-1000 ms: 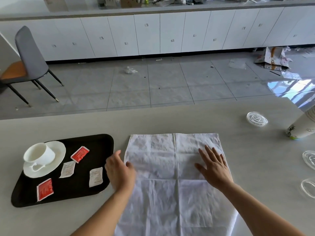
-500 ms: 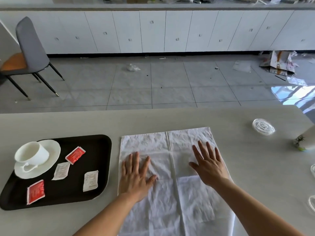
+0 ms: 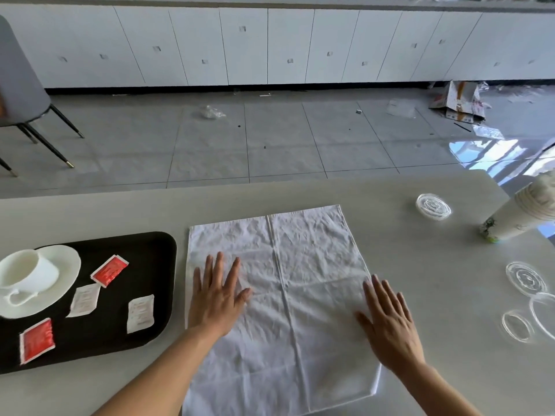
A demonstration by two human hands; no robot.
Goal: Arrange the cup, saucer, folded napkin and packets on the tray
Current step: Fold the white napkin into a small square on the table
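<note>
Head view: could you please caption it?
The left hand and right hand flatten a napkin beside the tray holding cup, saucer and packets.

- The left hand [image 3: 214,298], a second ago side-on at the napkin's [image 3: 300,259] left border beside the tray [image 3: 144,253], now lies palm down on the cloth's left half, its fingers [image 3: 217,265] straight and spread.
- The right hand [image 3: 390,322], earlier flat well inside the right half, now sits out at the napkin's right border, its outer fingers [image 3: 401,298] reaching over the edge toward the bare desk [image 3: 435,265].
- The two hands are farther apart than half a second ago, with more open cloth between them.
- The head view has swung rightward: the chair [image 3: 18,79] is cut off at the left edge, and more of the paper cup [image 3: 522,211] shows at the right.
</note>
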